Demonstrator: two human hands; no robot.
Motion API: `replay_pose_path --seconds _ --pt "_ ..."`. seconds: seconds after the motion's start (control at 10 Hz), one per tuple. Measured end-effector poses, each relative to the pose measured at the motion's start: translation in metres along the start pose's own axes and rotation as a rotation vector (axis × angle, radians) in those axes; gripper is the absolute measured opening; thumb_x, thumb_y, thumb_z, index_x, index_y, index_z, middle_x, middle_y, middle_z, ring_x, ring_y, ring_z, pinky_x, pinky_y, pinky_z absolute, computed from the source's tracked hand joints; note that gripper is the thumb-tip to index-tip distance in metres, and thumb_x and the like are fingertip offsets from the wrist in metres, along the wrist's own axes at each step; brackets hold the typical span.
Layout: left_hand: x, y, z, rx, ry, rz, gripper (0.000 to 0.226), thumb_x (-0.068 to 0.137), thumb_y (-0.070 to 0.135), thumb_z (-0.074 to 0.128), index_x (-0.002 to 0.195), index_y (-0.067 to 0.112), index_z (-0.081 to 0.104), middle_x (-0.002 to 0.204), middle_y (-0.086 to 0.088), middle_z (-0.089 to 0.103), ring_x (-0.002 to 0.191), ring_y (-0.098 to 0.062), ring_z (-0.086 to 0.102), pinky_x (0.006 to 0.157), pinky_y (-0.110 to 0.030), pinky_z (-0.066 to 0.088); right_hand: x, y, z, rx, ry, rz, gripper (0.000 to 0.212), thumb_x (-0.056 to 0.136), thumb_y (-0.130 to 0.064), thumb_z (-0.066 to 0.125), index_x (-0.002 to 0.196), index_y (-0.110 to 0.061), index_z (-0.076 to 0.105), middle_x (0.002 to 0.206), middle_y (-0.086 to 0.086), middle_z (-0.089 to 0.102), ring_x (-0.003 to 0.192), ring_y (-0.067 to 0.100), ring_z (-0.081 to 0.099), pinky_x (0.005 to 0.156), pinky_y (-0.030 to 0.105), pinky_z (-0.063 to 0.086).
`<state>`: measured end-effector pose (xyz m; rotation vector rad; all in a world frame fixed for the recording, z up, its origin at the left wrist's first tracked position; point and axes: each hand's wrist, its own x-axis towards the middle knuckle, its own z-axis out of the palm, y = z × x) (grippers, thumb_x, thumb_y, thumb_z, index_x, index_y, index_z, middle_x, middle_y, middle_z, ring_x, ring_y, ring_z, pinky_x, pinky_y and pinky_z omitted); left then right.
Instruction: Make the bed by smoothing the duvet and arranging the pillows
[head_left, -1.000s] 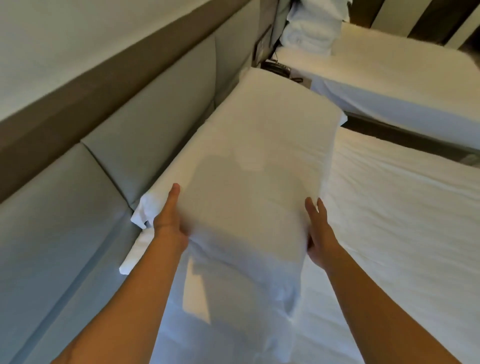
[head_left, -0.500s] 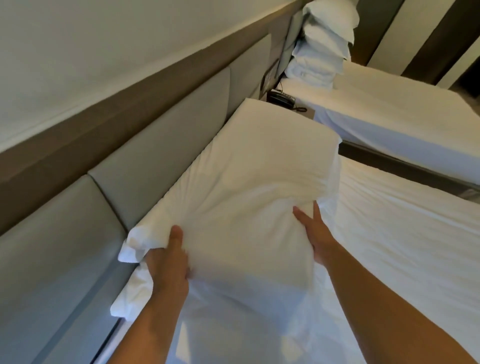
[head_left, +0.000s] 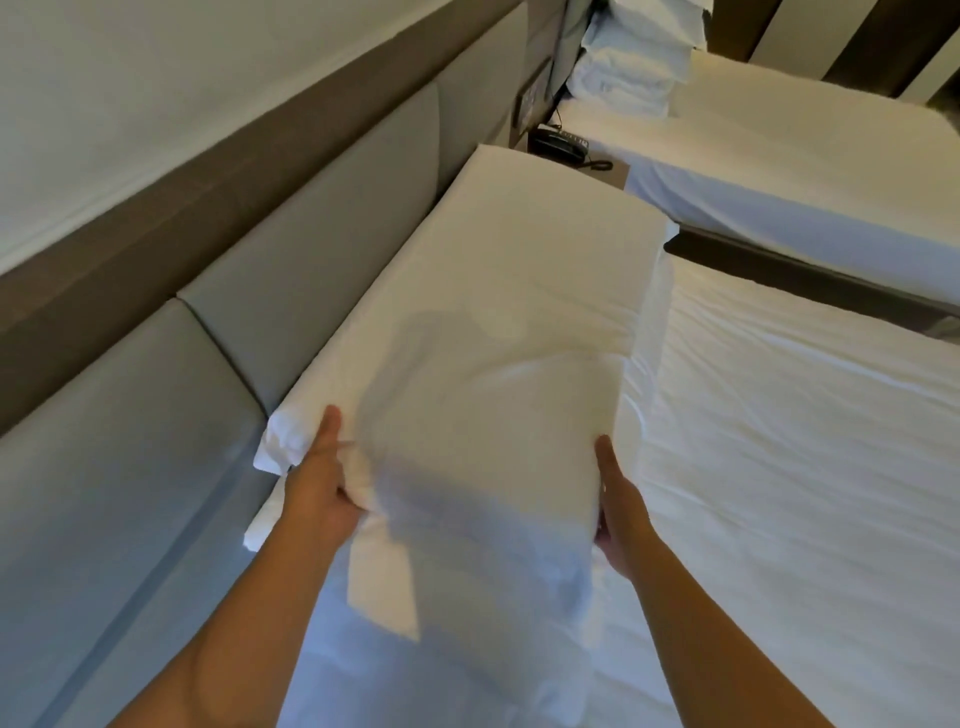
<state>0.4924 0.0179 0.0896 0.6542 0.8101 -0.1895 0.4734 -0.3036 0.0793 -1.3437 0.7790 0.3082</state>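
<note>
A long white pillow (head_left: 509, 312) lies lengthwise along the grey padded headboard (head_left: 291, 291), on top of the bed. My left hand (head_left: 319, 478) grips the pillow's near left corner, bunching the pillowcase fabric. On the near right edge, my right hand (head_left: 618, 499) clasps the pillow from the side. A second white pillow (head_left: 467, 613) lies under and in front of it, partly in shadow. The white duvet (head_left: 789, 467) covers the bed to the right, lightly wrinkled.
A black telephone (head_left: 561, 145) sits on a nightstand past the pillow's far end. Beyond it stands a second bed (head_left: 805, 156) with stacked white pillows (head_left: 634, 67). A dark gap (head_left: 810, 280) separates the two beds. The wall runs along the left.
Both hands shifted on the pillow's near end. The pillow, creased half a second ago, now lies flatter and straighter along the headboard. The camera moved a little.
</note>
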Motion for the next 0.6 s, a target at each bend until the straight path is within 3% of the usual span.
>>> replay_pose_path --seconds 0.1,0.2,0.3,0.4,0.5,0.6 --pt "-0.016 0.004 -0.011 -0.227 -0.095 -0.037 0.048 0.097 0.049 0.065 0.136 0.021 0.067 0.129 -0.01 0.073 0.118 -0.029 0.069 0.092 -0.05 0.055 -0.038 0.038 -0.02 0.168 -0.086 0.128 0.055 0.094 -0.052 0.062 0.132 -0.012 0.064 0.124 0.016 0.074 0.115 0.037 0.07 0.106 0.055 0.05" --pt "-0.013 0.005 -0.019 -0.238 0.069 0.013 0.028 0.107 0.03 0.054 0.128 0.016 0.065 0.142 -0.011 0.064 0.11 -0.027 0.069 0.085 -0.046 0.054 -0.069 0.061 -0.037 0.143 -0.039 0.156 0.045 0.092 -0.025 0.073 0.124 0.006 0.066 0.119 0.028 0.071 0.111 0.046 0.068 0.091 0.055 0.058" --pt "-0.006 0.016 -0.018 -0.2 0.387 0.053 0.029 0.106 0.024 0.057 0.132 0.01 0.059 0.146 -0.013 0.059 0.117 -0.029 0.066 0.091 -0.04 0.052 -0.082 0.075 -0.045 -0.031 0.18 0.033 0.016 0.093 -0.008 0.073 0.105 0.003 0.07 0.106 0.024 0.074 0.099 0.046 0.07 0.079 0.052 0.061" --pt "-0.006 0.016 -0.028 0.508 0.649 0.231 0.041 0.103 0.029 0.056 0.14 0.013 0.049 0.14 -0.012 0.059 0.127 -0.031 0.061 0.094 -0.035 0.051 -0.088 0.081 -0.034 -0.222 0.269 0.002 0.013 0.094 -0.013 0.073 0.09 -0.002 0.069 0.1 0.026 0.072 0.093 0.046 0.069 0.08 0.061 0.058" --pt "-0.008 0.012 -0.038 0.053 0.438 0.226 0.035 0.097 0.029 0.066 0.123 0.006 0.063 0.115 -0.015 0.066 0.097 -0.03 0.068 0.077 -0.037 0.059 -0.094 0.075 -0.027 -0.278 0.269 -0.031 0.015 0.094 -0.01 0.07 0.08 -0.006 0.066 0.087 0.018 0.069 0.079 0.038 0.065 0.07 0.049 0.057" --pt "-0.041 0.008 -0.064 0.109 0.397 0.184 0.019 0.099 0.023 0.063 0.082 0.017 0.057 0.081 -0.005 0.057 0.062 -0.015 0.053 0.046 -0.021 0.048 -0.118 0.09 -0.037 -0.361 0.103 0.023 0.013 0.093 -0.006 0.068 0.084 0.002 0.063 0.062 0.008 0.051 0.054 0.021 0.046 0.049 0.031 0.038"
